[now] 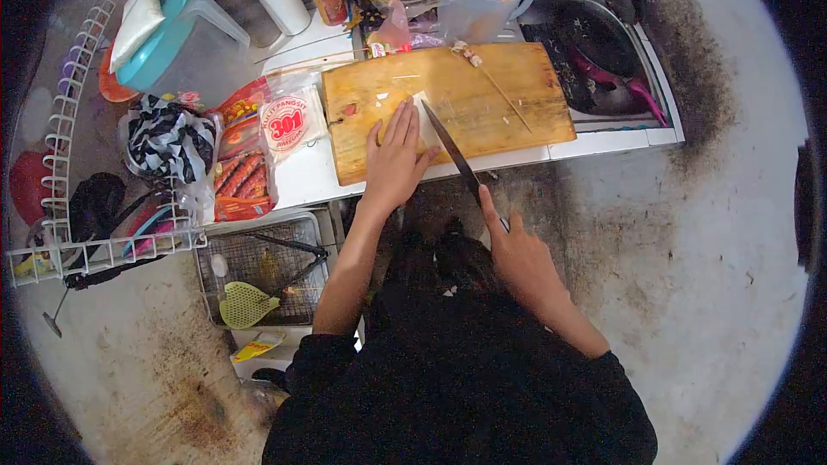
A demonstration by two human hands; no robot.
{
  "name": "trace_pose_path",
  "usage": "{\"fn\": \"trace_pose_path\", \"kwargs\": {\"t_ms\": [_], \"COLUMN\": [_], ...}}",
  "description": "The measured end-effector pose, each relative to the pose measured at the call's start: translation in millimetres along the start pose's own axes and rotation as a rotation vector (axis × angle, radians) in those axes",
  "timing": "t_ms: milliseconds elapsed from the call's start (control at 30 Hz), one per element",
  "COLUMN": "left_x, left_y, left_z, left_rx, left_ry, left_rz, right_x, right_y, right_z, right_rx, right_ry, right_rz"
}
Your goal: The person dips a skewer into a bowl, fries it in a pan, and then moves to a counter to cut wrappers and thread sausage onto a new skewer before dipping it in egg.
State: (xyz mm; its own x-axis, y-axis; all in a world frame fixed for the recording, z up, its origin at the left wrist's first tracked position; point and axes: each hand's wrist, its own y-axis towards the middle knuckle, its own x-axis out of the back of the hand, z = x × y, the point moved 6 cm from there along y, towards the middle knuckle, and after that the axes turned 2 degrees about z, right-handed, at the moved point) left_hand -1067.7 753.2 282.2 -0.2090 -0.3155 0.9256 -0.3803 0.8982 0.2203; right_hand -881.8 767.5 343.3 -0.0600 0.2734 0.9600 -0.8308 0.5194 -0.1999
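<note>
- The scuffed, stained grey floor (706, 232) fills the right and lower parts of the view, from 2 o'clock round to 7 o'clock.
- The white counter (303, 174) runs across the top, from 10 o'clock to 2 o'clock, with a steel sink (603, 52) holding dark utensils at 1 o'clock.
- The rectangular light-brown wooden cutting board (491, 95) lies on the counter at 12 o'clock; a thin wooden skewer (504, 95) rests on its right half.
- A white wire dish rack (65, 164) stands at 9 o'clock, with a translucent lidded plastic container with a teal rim (185, 47) at 10 o'clock.
- A clear packet of red sausages (241, 176) and a round white wrapper packet printed "301" (289, 123) lie just left of the board.
- The left hand (394, 155) lies flat, fingers spread together, pressing on the small pale white block of food (425, 120) at the board's front middle.
- The right hand (517, 254), at 5 o'clock from the board, is closed around the handle of the long dark-bladed knife (452, 148), index finger extended along it.
- The blade slants up toward 11 o'clock, its tip touching the white block just right of the left fingertips.
- The white block sits under and beside the left fingers, well apart from the right hand.
</note>
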Motion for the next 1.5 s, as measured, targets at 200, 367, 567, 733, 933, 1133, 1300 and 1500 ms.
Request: {"fn": "trace_pose_path", "kwargs": {"t_ms": [200,367,567,733,933,1133,1300,1500], "left_x": [-1.7,-3.1,-4.8,-2.2,-1.8,-2.5,5.3,59.4], "left_y": [0.1,0.5,0.8,0.1,-1.1,-1.5,-1.6,-17.8], "left_z": [1.1,1.5,2.7,2.4,2.7,1.6,1.6,54.0], "left_rx": [0.006,0.031,0.024,0.021,0.025,0.041,0.047,0.244], "left_ry": [-0.011,-0.011,0.004,0.001,-0.009,-0.009,-0.016,-0.192], "left_rz": [-0.003,0.055,0.058,0.025,0.018,0.014,-0.039,-0.430], "right_x": [0.2,1.9,-6.0,-4.2,12.7,14.6,39.2,50.4], "right_y": [-18.6,-38.1,-33.2,1.0,26.7,60.8,56.4,47.8], "right_z": [-5.7,-17.7,-21.7,-12.2,-6.6,-10.7,-62.0,-149.6], "right_rx": [-0.046,-0.046,-0.044,-0.006,0.060,0.106,-0.010,0.004], "right_ry": [0.018,0.019,0.056,0.081,-0.023,-0.061,0.281,0.237], "right_rz": [0.122,0.190,0.226,0.119,0.053,-0.016,-0.072,-0.399]}}
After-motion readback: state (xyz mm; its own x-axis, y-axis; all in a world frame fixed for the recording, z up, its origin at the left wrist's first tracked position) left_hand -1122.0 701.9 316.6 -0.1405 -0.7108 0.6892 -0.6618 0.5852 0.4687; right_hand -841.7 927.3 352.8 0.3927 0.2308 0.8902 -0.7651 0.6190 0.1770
